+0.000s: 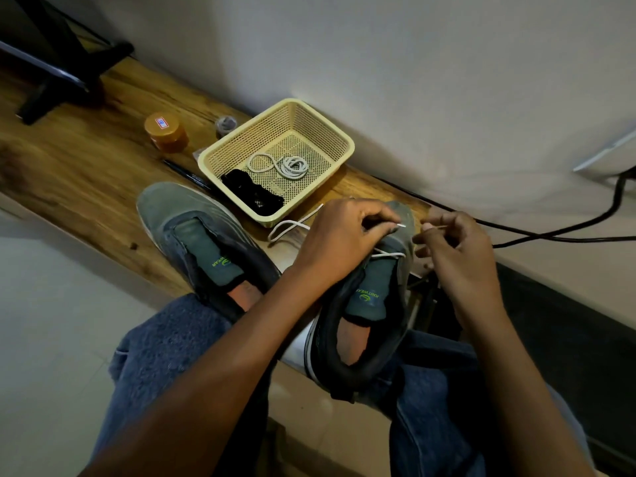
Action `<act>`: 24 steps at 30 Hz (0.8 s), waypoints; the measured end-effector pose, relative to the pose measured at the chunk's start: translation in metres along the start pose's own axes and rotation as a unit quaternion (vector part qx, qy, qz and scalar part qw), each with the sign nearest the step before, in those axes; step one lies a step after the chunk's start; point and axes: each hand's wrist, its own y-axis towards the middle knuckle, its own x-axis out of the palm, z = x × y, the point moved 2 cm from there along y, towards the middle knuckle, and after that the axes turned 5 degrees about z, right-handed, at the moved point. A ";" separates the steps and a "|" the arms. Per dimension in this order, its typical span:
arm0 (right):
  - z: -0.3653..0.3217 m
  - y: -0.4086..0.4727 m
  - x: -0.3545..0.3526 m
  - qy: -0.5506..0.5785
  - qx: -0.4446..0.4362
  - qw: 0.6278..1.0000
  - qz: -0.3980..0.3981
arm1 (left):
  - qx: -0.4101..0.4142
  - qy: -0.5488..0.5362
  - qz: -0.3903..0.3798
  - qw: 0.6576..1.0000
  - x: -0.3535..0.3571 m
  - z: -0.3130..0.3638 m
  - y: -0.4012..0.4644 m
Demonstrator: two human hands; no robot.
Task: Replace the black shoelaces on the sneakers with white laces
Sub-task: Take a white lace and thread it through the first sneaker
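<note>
White lace [292, 227]: threaded at right sneaker [364, 304] toe, just in front of basket [275, 156].
Left hand [340, 235]: pinching one lace tip.
Right hand [454, 249]: pinching other end.
Black laces [251, 196]: in basket.

Grey sneaker [371, 297] at centre right with a white lace [292, 226] through its front eyelets, unlaced second sneaker [192, 232] centre left, coiled white lace [292, 166] and black laces [253, 196] in basket, upper centre
</note>
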 end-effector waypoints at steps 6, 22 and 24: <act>0.005 -0.008 -0.002 -0.116 0.091 0.984 -0.099 | -0.060 0.102 -0.127 0.985 0.010 -0.006 -0.009; 0.019 -0.014 -0.010 0.045 0.192 0.969 -0.149 | -0.027 0.236 -0.109 0.965 0.021 0.000 -0.014; 0.020 -0.014 -0.010 0.052 0.194 0.969 -0.141 | -0.018 0.253 -0.106 0.961 0.024 -0.001 -0.015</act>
